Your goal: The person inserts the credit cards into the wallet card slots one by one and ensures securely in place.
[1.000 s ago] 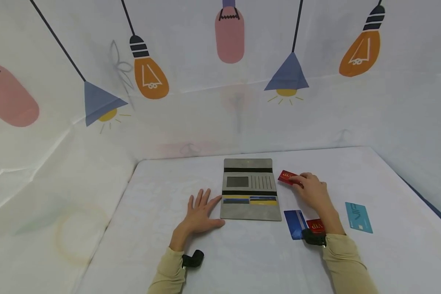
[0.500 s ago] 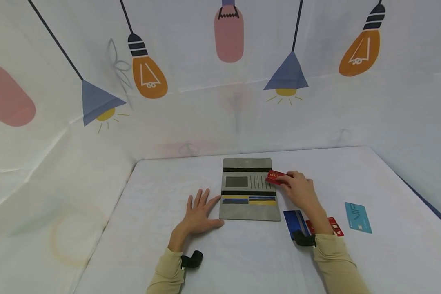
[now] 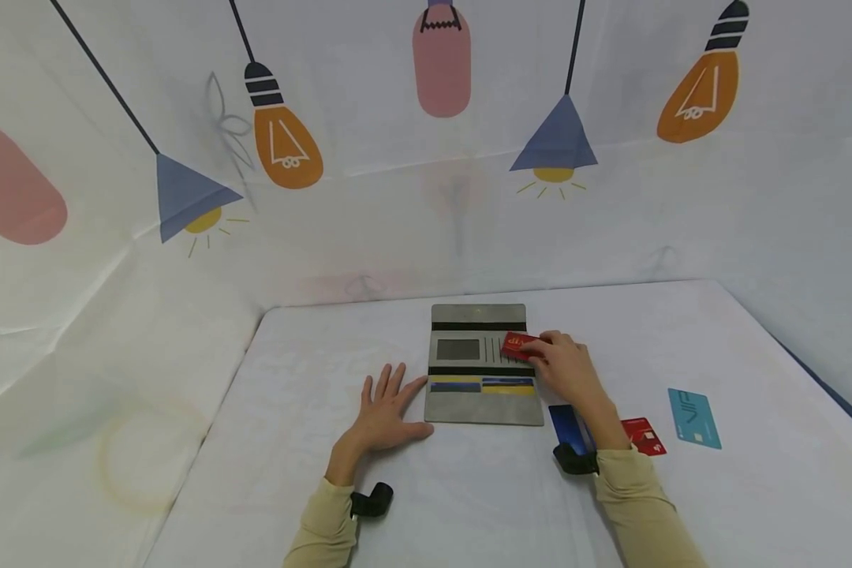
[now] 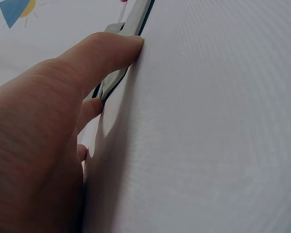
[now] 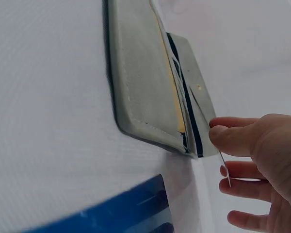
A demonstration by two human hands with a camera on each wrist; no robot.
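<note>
Landmark: grey wallet [image 3: 483,364], lying open and flat on the white surface [image 3: 468,505].

Left of wallet: left hand [image 3: 386,410] flat on the surface, fingers spread and straight, holding nothing. Left wrist view puts a fingertip [image 4: 128,46] against the wallet's edge. Judgement: worth pressing there so the wallet does not slide while the card goes in.

Over the wallet's right half: right hand [image 3: 566,369] pinches a red card [image 3: 519,345] between thumb and fingers, the card over the row of card slots. Right wrist view shows the card edge-on [image 5: 222,160], just beside the wallet's corner. Cannot tell if its edge is in a slot yet. Judgement: keep the card low and nearly parallel to the slot mouth, lead with one corner, push gently; a steep angle would catch the pocket lip.

Right of wallet: blue card [image 3: 568,424], partly under the wrist, second red card [image 3: 643,436], teal card [image 3: 694,418] well apart, all flat.
</note>
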